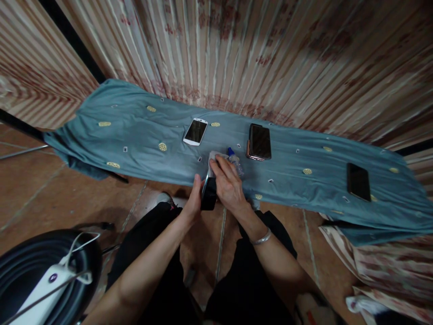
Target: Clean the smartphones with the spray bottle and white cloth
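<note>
A dark smartphone (209, 195) is held at the near edge of the cloth-covered surface. My left hand (194, 196) grips it along its left side, thumb up. Over its upper end, my right hand (228, 180) presses a whitish wipe (213, 158) with its fingers together. Just beyond the right hand lies a small clear bottle with a blue cap (234, 158), partly hidden by that hand. A white smartphone (195, 132) lies face up farther back. Right of the bottle is a stack of dark phones (259, 142).
Another dark phone (358, 182) lies at the right of the blue-green cloth (142, 144). Pleated curtains (216, 54) hang behind. A coiled black hose (67, 246) and a white power strip (43, 293) sit at lower left on the tiled floor (135, 216).
</note>
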Demonstrator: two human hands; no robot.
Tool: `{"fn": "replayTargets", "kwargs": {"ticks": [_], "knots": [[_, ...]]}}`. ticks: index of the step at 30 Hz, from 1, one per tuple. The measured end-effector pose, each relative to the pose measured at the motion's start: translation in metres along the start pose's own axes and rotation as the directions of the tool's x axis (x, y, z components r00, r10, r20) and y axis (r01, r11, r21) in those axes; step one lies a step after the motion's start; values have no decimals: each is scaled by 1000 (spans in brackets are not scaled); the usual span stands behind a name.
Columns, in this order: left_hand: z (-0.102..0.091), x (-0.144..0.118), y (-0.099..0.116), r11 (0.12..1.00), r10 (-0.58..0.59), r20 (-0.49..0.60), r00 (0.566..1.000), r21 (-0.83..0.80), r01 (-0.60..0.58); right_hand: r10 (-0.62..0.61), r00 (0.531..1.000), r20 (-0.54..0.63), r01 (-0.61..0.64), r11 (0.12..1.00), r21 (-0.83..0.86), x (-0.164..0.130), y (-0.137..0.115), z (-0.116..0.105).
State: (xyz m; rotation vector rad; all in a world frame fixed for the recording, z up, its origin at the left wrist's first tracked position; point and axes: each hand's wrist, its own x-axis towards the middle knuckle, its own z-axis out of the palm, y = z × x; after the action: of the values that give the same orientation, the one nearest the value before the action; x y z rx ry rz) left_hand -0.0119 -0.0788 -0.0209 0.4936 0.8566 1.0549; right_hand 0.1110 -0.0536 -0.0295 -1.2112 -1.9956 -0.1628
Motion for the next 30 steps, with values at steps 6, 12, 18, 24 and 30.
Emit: {"fn": "replayTargets", "kwargs": {"ticks": [6, 12, 18, 24, 30], "knots": [[-2, 2, 4, 993, 9, -45, 999, -116, -15, -48, 996, 81, 40, 994, 100, -9, -17, -1], [-6, 7, 3, 989, 55, -155, 986, -125, -74, -93, 990, 103, 79, 988, 135, -17, -30, -6], [-11, 8, 9, 991, -6, -198, 980, -132, -21, -131, 980, 148, 102, 976, 191, -26, -42, -6], [-5, -1, 25, 981, -141, -149, 979, -155, 117, -193, 967, 168, 154, 964, 217, -35, -48, -7], [-4, -1, 35, 982, -140, -178, 974, -153, 113, -231, 959, 161, 184, 947, 261, -35, -54, -13]]}}
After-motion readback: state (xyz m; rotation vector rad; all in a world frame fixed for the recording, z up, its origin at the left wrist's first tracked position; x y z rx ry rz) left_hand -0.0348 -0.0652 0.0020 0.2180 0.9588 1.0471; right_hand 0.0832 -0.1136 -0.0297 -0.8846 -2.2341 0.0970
